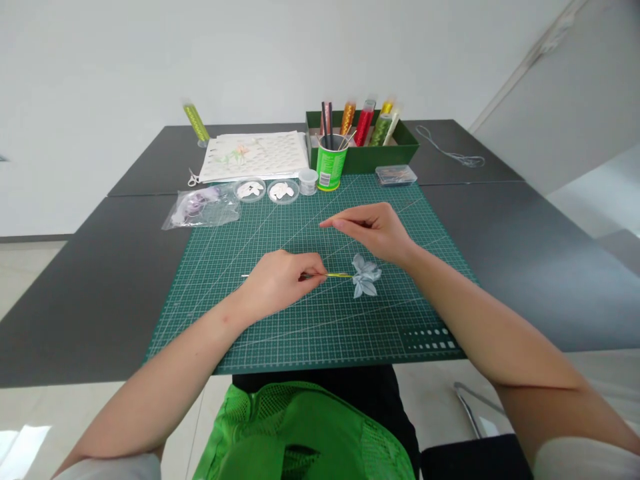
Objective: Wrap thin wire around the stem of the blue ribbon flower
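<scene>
A pale grey-blue flower (365, 275) on a thin stem (340, 275) lies sideways over the green cutting mat (300, 347). My left hand (286, 280) pinches the stem between thumb and forefinger, to the left of the petals; the stem's thin end sticks out behind the hand. Part of the stem near the fingers is yellow-green. My right hand (373, 230) is above and beyond the flower, apart from it, with thumb and forefinger pressed together and pointing left. Whatever the right fingertips hold, if anything, is too small to make out.
Along the mat's far edge are a plastic bag (203, 207), two dishes of white pieces (251, 191) (283, 192), a small round tub (308, 181), a green can (331, 167) and a flat clear box (395, 175). Behind stand printed sheets (275, 157) and a green box (365, 159) of thread spools.
</scene>
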Tool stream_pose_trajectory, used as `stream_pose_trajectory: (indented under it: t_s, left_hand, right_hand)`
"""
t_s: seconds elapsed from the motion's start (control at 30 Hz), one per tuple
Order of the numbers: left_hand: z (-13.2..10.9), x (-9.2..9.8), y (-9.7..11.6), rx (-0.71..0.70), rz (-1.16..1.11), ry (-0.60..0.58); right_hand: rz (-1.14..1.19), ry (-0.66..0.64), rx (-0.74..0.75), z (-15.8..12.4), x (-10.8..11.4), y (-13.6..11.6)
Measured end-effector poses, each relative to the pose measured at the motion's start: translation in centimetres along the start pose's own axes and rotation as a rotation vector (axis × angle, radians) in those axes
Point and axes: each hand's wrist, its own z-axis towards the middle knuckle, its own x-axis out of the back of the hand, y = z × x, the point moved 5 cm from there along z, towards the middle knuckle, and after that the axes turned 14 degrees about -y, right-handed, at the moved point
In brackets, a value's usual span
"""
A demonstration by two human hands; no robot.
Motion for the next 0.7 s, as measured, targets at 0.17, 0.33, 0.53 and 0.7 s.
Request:
stream_pose_trajectory:
  t_s: [0.17, 0.33, 0.53, 0.7]
  left_hand:
    - [-0.1, 0.5, 0.1, 0.001, -0.008, 0.042]
    - [-0.3, 0.8, 0.0, -0.023, -0.038, 0.091]
    - [-1.0, 2.4, -0.6, 0.004, -0.167, 0.314]
    - [-1.4, 3.9, -1.8, 0.128, -0.244, 0.539]
  right_hand:
    - [-0.058, -0.044, -0.040, 0.6, -0.2, 2.0]
    - [-0.077, -0.096, -0.046, 0.9, -0.9, 3.6]
    - [0.002, -0.152, -0.047, 1.4, -2.3, 5.4]
    - [-0.006, -0.284, -0.052, 1.0, -3.1, 4.2]
